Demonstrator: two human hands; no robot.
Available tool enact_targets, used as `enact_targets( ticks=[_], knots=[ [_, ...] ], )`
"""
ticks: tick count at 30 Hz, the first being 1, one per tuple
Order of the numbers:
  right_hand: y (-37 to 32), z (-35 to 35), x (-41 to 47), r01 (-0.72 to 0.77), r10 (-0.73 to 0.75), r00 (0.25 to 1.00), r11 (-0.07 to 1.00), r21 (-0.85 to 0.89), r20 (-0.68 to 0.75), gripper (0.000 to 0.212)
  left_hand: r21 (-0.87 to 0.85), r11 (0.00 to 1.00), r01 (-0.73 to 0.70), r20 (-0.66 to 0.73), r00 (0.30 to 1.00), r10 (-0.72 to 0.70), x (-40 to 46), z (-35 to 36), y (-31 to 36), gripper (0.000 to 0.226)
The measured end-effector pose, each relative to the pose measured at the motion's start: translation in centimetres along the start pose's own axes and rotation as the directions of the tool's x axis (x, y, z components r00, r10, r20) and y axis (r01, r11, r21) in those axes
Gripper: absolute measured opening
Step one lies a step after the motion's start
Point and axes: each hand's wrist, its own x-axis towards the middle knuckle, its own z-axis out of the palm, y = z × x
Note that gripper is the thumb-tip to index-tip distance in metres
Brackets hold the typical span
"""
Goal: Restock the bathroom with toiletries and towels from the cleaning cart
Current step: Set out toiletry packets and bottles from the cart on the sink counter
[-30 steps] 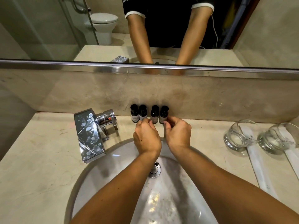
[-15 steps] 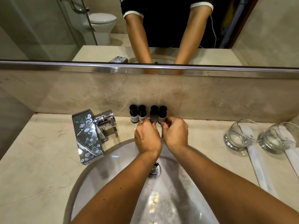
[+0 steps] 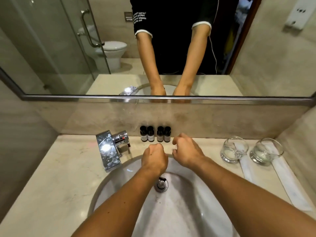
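Just beyond both hands, four toiletry bottles (image 3: 155, 136) stand upright in a row against the backsplash, touched by neither. The left hand (image 3: 154, 159) is clenched and empty; the right hand (image 3: 186, 153), fingers loosely curled, holds nothing. Risk: a careless forward movement could topple the close-set bottles toward the basin (image 3: 119, 175).

**Out of sight at the washbasin**

The labels on the four small dark bottles (image 3: 155, 136) were too small to read. The bottom edge cut off the white oval basin (image 3: 118, 183) and both forearms. The left hand (image 3: 154, 159) hid its curled fingertips beneath itself.
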Motion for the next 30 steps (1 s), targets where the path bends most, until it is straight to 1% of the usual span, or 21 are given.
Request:
enact_targets(
  ticks=[2, 5, 8, 11, 13, 16, 22, 27, 30],
  knots=[
    [-0.1, -2.0, -1.4, 0.074, -0.068, 0.996, 0.990, -0.123, 0.052, 0.035, 0.137, 0.988, -0.069, 0.074, 0.995, 0.060, -1.5, -1.5, 0.2, 0.025],
    [-0.1, -4.6, -3.3, 0.148, -0.130, 0.986, 0.970, -0.192, 0.105, 0.038, 0.274, 0.948, -0.163, 0.115, 0.984, 0.136, -3.7, -3.8, 0.5, 0.030],
    [-0.2, -7.0, -5.2, 0.168, -0.147, 0.983, 0.964, -0.206, 0.114, 0.043, 0.355, 0.906, -0.229, 0.139, 0.972, 0.191, -5.8, -6.0, 0.7, 0.032],
    [-0.6, -9.3, -7.1, 0.167, -0.152, 0.985, 0.960, -0.224, 0.083, 0.043, 0.371, 0.891, -0.262, 0.149, 0.964, 0.222, -7.6, -8.0, 1.2, 0.033],
    [-0.8, -10.7, -8.7, 0.155, -0.148, 0.988, 0.963, -0.222, 0.048, 0.043, 0.352, 0.892, -0.284, 0.143, 0.958, 0.249, -8.9, -9.3, 1.7, 0.035],
    [-1.2, -11.9, -11.5, 0.128, -0.121, 0.992, 0.960, -0.249, 0.042, 0.045, 0.352, 0.876, -0.330, 0.145, 0.944, 0.297, -10.9, -10.7, 2.1, 0.035],
    [-2.7, -12.4, -19.2, -0.010, 0.027, 0.998, 0.949, -0.314, 0.048, 0.049, 0.391, 0.797, -0.461, 0.176, 0.887, 0.427, -16.8, -12.2, 1.3, 0.032],
    [-4.4, -11.6, -26.2, -0.093, 0.104, 0.994, 0.941, -0.325, 0.018, 0.052, 0.405, 0.735, -0.544, 0.189, 0.836, 0.515, -22.2, -13.0, -0.1, 0.041],
    [-5.0, -11.7, -29.9, -0.140, 0.147, 0.989, 0.935, -0.327, -0.005, 0.053, 0.397, 0.706, -0.587, 0.200, 0.806, 0.558, -24.8, -13.1, -0.3, 0.042]
  ],
)
